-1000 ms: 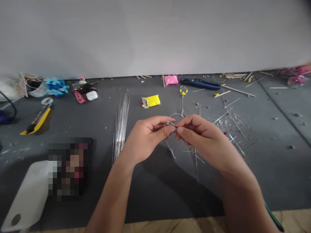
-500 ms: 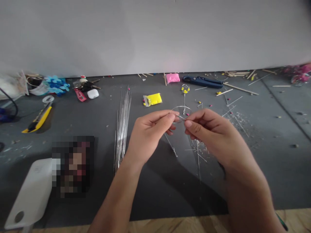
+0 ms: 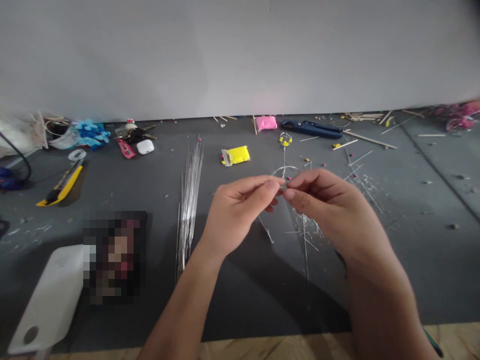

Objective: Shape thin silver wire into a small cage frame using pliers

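Between my two hands is a thin silver wire (image 3: 288, 167), bent into a loop that arches behind the fingertips. My left hand (image 3: 243, 207) pinches it between thumb and forefinger. My right hand (image 3: 322, 207) pinches it close by, so the fingertips nearly meet and hide most of the wire there. Just beyond the loop lies a wire piece (image 3: 285, 141) with a round head, yellow beads and a twisted stem. Under my left hand a twisted wire end (image 3: 269, 236) shows on the table.
A bundle of straight wires (image 3: 190, 200) lies left of my hands. Farther back are a yellow clay packet (image 3: 238, 155), a pink packet (image 3: 266, 123) and a dark blue-handled tool (image 3: 313, 128). Wire scraps (image 3: 305, 235) lie near my right hand; a yellow utility knife (image 3: 63, 185) is far left.
My left hand has moved slightly right, bringing its fingertips close to the right ones. The short stretch of wire visible between them has shrunk. Both hands keep their pinch.
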Tool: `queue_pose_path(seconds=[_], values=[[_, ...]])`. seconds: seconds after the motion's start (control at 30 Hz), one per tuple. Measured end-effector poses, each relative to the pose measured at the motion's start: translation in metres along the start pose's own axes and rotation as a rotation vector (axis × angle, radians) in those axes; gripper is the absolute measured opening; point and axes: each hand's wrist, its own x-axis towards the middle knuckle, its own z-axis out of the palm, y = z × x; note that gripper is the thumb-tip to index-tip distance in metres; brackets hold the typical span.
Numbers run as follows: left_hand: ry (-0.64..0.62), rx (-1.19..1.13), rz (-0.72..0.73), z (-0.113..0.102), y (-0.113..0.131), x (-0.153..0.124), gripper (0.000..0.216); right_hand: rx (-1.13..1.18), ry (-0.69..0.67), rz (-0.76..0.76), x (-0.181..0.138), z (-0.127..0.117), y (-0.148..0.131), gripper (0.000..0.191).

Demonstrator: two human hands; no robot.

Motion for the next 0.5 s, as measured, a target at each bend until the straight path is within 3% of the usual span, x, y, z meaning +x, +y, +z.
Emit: queue_pose_path(seconds=[0.2, 0.33, 0.5], values=[[-0.070, -0.399, -0.055, -0.0017, -0.0016, 0.0030, 0.015, 0.195, 0.135, -0.153, -0.0008, -0.0011, 0.0014, 0.007], [-0.164, -0.514, -0.095, 0.0026, -0.0028, 0.0030, 0.016, 0.334, 0.091, -0.137, -0.0017, -0.0020, 0.0002, 0.008], [-0.156, -0.614, -0.123, 0.0057, -0.0057, 0.0041, 0.018, 0.380, 0.016, -0.155, -0.0019, -0.0011, -0.0019, 0.019]])
